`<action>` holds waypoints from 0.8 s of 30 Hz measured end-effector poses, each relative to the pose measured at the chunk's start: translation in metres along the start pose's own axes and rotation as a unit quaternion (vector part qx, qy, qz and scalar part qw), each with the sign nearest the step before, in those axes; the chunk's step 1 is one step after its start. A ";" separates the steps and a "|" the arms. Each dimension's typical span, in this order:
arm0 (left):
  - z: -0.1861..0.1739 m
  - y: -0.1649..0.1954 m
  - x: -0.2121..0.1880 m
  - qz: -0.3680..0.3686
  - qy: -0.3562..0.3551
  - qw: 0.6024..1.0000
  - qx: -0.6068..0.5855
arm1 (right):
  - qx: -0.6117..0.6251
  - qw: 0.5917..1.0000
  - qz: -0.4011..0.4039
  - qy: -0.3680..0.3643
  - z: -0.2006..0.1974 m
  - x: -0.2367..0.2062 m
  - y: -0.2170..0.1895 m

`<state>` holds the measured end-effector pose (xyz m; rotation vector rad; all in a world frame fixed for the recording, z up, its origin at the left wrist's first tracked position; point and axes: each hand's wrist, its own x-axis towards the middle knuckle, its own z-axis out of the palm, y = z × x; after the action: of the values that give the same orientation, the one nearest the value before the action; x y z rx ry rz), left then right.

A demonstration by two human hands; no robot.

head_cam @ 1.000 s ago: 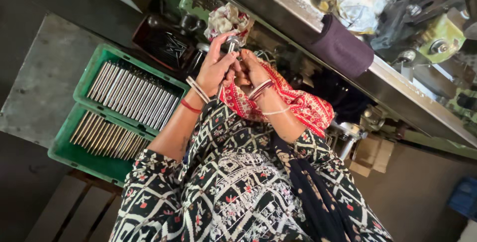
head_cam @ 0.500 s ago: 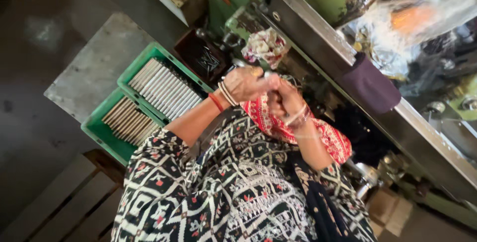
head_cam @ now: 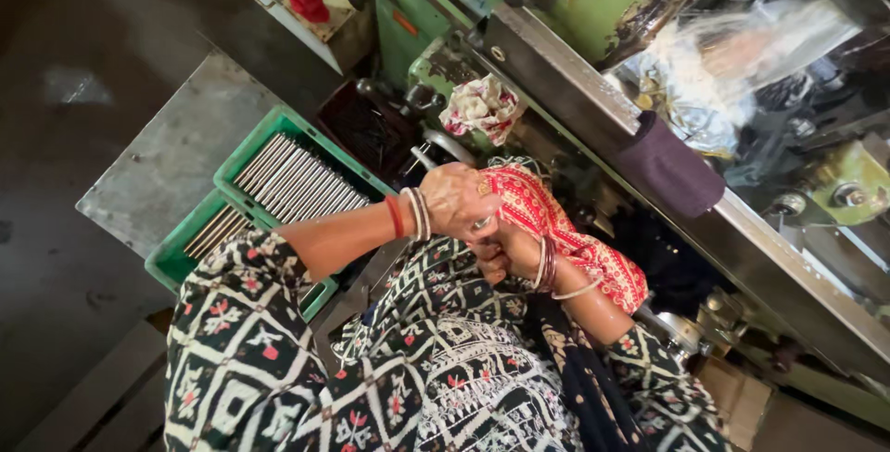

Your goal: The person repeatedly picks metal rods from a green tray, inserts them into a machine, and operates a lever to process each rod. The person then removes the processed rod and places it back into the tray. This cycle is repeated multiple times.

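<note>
Left hand (head_cam: pixel 456 200) and right hand (head_cam: pixel 505 253) clasped together on a small metal part (head_cam: pixel 481 223), right of the green crate (head_cam: pixel 278 194) of rods (head_cam: pixel 298 178); both grips closed.

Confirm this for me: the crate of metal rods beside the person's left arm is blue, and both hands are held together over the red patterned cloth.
Not quite. In the head view the crate holding the metal rods is green, not blue. The rest stands: left hand and right hand meet by the red patterned cloth.
</note>
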<state>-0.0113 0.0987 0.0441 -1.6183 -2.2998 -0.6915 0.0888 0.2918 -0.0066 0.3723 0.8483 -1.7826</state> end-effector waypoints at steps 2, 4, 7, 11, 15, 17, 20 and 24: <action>-0.007 0.003 0.002 0.003 0.000 1.000 -0.004 | 0.035 0.992 -0.063 0.099 -0.002 0.005 0.000; -0.014 0.005 0.007 0.021 0.040 0.999 -0.004 | 0.086 0.976 -0.115 0.162 -0.004 0.012 -0.006; -0.021 0.002 0.014 0.000 0.062 0.997 -0.033 | 0.162 0.953 -0.188 0.176 -0.010 0.009 -0.014; -0.022 -0.020 0.002 -0.166 0.147 0.971 -0.084 | 0.103 0.918 -0.332 0.191 -0.024 -0.055 -0.007; -0.011 -0.055 -0.019 -0.436 0.251 0.852 -0.146 | 0.027 0.837 -0.430 0.336 -0.032 -0.153 0.023; -0.006 -0.063 -0.034 -0.367 0.246 0.896 -0.035 | 0.030 0.794 -0.481 0.370 -0.038 -0.200 0.038; 0.007 -0.054 -0.041 -0.382 0.222 0.896 -0.041 | 0.053 0.718 -0.536 0.440 -0.048 -0.259 0.065; 0.014 -0.021 0.000 -0.345 0.224 0.909 -0.073 | 0.084 0.633 -0.600 0.482 -0.070 -0.315 0.091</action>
<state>-0.0302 0.0996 0.0267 -0.5346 -2.4580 -1.2500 0.2804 0.5440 0.1054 1.1400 2.0159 -2.9350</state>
